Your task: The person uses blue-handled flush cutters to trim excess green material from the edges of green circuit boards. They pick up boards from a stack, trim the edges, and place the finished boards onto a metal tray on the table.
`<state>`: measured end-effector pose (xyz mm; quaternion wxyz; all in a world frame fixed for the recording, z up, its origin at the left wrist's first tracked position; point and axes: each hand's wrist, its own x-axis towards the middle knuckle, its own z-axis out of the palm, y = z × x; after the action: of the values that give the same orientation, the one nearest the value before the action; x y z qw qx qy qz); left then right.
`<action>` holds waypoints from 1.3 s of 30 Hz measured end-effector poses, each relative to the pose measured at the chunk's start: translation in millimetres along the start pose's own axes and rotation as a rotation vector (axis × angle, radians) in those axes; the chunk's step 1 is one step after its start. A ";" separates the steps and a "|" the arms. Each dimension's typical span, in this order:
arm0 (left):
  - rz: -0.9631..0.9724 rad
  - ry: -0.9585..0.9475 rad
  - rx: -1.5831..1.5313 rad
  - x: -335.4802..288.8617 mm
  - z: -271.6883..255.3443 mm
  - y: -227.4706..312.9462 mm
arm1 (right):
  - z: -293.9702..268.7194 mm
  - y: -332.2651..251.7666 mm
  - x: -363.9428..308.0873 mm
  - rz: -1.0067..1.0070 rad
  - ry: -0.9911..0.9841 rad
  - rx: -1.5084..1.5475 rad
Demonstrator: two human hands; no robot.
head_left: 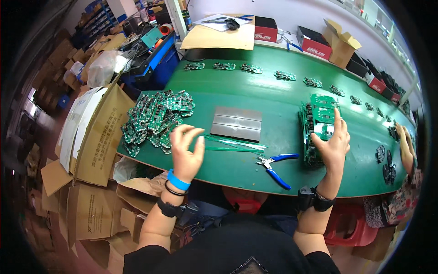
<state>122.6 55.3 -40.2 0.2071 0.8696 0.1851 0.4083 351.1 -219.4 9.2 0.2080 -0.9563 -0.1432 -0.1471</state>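
Note:
My left hand (187, 153) is raised at the right edge of a heap of small green circuit boards (157, 114), thumb and fingers apart and holding nothing. On the right, my right hand (335, 144) is beside and partly over a stack of green circuit board panels (315, 107). Its fingers are spread and its thumb reaches over the stack; whether it touches the top panel I cannot tell. Between the hands lie a grey metal block (237, 123) with lengthwise grooves, several thin green strips (228, 144) and blue-handled cutters (276, 170) with open jaws.
A row of small circuit boards (285, 75) curves along the table's far side. Behind are red and black boxes (266, 29) and an open carton (340, 43). Cardboard cartons (100, 137) stand left of the table. Another person's hand (404, 146) is at the right near dark parts (389, 171).

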 end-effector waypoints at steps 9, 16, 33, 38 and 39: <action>-0.698 -0.412 -1.783 -16.2 53.6 90.3 | 16.8 -75.1 -81.7 -0.647 -0.273 0.527; -0.992 -0.310 -1.866 -29.7 18.0 30.1 | 13.4 -32.6 -88.6 -0.572 -0.384 0.355; -0.968 -0.468 -1.891 -43.5 13.8 12.1 | 28.3 -23.3 -103.2 -0.043 -0.541 1.140; -0.924 -0.429 -1.692 -46.5 11.0 27.2 | 24.9 -58.1 -85.6 -0.575 -0.300 0.661; -0.908 -0.427 -1.679 -46.2 9.1 30.5 | 23.3 -63.7 -85.3 -0.617 -0.246 0.567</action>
<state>106.8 4.9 -59.1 0.9254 0.3413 0.1100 0.1229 256.9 -171.7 -17.6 0.3903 -0.7842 -0.4806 -0.0420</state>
